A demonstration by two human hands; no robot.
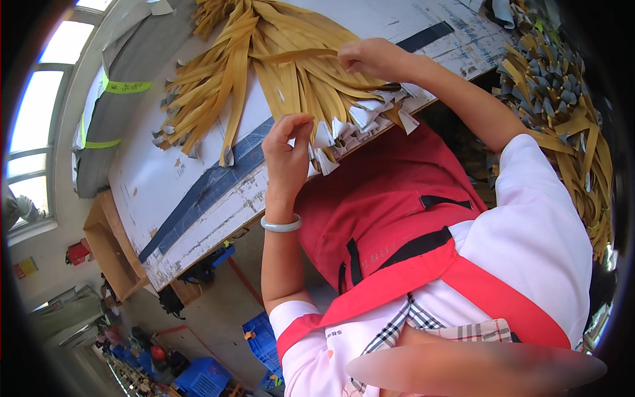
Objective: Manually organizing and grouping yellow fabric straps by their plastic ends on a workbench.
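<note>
A large bundle of long mustard-yellow strips (284, 86) fans out over the table, with pale grey-white tips (362, 118) along the near edge. My right hand (380, 58) is closed above the right side of the bundle. One yellow strip (297, 55) runs sideways over the others and meets its curled fingers. My left hand (289, 149), with a pale bangle (280, 226) at the wrist, is beside the tips at the table's near edge. Its thumb and forefinger are pinched together, but what lies between them is too small to make out.
The white worn table (198, 192) carries dark tape strips (218, 178). Grey sheet material with yellow-green bands (119, 86) stands at left. More yellow strips with grey tips (542, 86) hang in a heap at right. Below are a cardboard box (109, 245) and blue crates (202, 377).
</note>
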